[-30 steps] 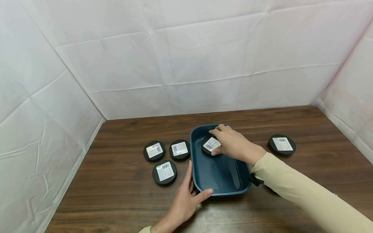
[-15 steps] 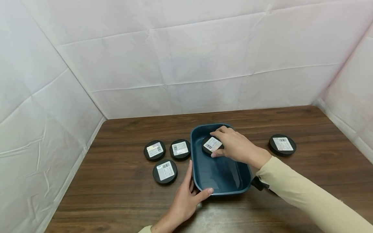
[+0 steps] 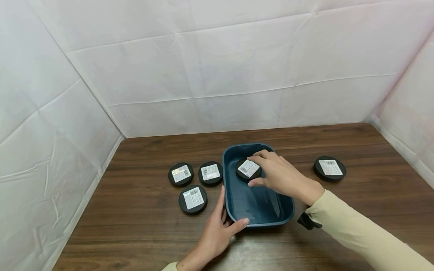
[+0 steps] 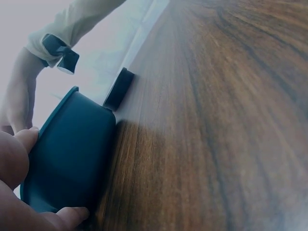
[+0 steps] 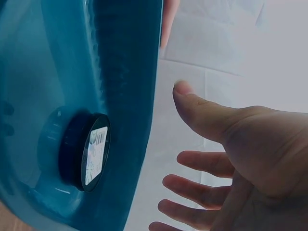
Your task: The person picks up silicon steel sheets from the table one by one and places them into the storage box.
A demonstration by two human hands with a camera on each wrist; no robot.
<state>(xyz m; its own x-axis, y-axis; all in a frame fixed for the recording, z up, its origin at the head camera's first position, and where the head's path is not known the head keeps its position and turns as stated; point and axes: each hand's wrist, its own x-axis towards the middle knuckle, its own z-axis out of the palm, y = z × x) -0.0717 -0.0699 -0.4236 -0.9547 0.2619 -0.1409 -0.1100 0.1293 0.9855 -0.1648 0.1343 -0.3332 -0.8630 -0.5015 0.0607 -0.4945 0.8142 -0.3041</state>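
A blue plastic tray [image 3: 254,207] stands on the table, tilted in neither direction that shows. Inside it, toward the back, lies a flat round black disc [image 3: 248,168] with a white barcode label. My right hand [image 3: 283,175] hovers over the tray by the disc. In the right wrist view its fingers [image 5: 197,190] and thumb are spread and apart from the disc [image 5: 84,153]. With thumb on the rim and fingers along the outer side, my left hand [image 3: 217,233] grips the tray's near left corner; the left wrist view shows its thumb [image 4: 27,138] at the rim.
Left of the tray sit three similar labelled discs [image 3: 193,199] on the brown wooden table [image 3: 135,226]. Another disc [image 3: 329,168] lies to the right. White sheeting [image 3: 217,67] walls the table's back and sides.
My right hand has loosened from the disc and drawn back slightly to the right, leaving the disc in the tray. My left hand has stayed at the tray's corner.
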